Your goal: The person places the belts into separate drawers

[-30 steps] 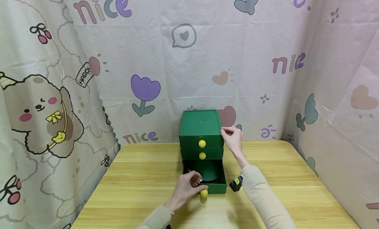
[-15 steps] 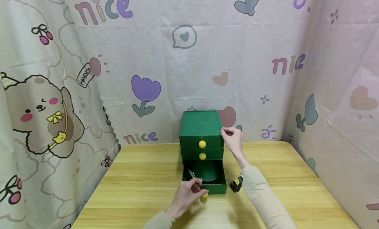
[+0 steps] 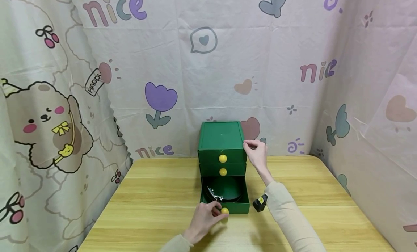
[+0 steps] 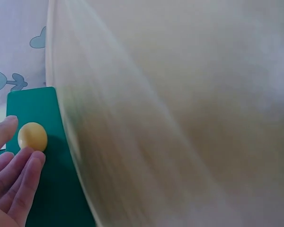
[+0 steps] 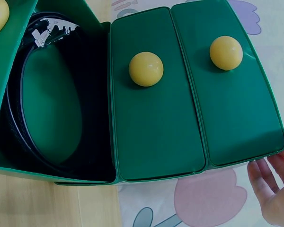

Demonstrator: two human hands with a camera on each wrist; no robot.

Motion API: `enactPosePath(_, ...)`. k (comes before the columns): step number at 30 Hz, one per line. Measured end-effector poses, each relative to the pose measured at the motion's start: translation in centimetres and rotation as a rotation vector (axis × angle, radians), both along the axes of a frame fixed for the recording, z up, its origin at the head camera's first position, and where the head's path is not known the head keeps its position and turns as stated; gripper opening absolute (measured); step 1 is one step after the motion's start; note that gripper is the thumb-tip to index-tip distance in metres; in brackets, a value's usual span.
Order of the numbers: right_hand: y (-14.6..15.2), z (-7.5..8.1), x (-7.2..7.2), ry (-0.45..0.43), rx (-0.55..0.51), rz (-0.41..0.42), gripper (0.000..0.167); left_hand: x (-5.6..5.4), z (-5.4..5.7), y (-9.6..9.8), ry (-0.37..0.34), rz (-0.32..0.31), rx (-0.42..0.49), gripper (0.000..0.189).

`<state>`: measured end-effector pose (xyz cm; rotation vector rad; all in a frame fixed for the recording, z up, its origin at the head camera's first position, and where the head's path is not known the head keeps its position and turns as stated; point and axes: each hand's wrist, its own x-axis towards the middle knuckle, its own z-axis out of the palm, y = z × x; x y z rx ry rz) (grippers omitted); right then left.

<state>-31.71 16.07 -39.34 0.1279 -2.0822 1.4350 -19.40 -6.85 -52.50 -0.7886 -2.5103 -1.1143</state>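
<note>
A green drawer cabinet [image 3: 221, 134] stands on the table. Its bottom drawer [image 3: 239, 208] is pulled out; the two upper ones are closed. Inside lies a coiled black belt [image 5: 23, 113] with a silver buckle [image 5: 54, 30], which shows at the drawer's front left in the head view. My left hand [image 3: 205, 219] is just in front of this drawer, thumb and fingers spread around its yellow knob [image 4: 33, 136] with fingertips right at the knob's edge. My right hand [image 3: 257, 154] touches the cabinet's upper right side with its fingertips, seen in the right wrist view at the top drawer's edge.
A black object with a yellow label [image 3: 260, 202] shows beside the drawer, at the right sleeve [image 3: 286, 212]. The light wooden table [image 3: 156, 194] is bordered by a printed fabric backdrop [image 3: 211, 82] behind and at both sides.
My left hand has drawn back a little from the buckle toward the drawer's front and knob. More of the buckle now shows inside the drawer. The right hand stays in place.
</note>
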Motion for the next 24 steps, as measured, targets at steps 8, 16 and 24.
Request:
enactPosePath(8, 0.01, 0.03, -0.01, 0.005, 0.001, -0.004, 0.018, -0.13, -0.39, 0.20, 0.015, 0.029, -0.033, 0.025)
enactPosePath(16, 0.06, 0.02, -0.07, 0.007, -0.009, 0.001, 0.018, -0.13, -0.52, 0.58, 0.041, 0.047, -0.079, 0.022)
enactPosePath(24, 0.04, 0.04, 0.05, 0.004, -0.005, 0.001, 0.018, -0.05, -0.52, 0.75, 0.042, 0.077, -0.083, 0.021)
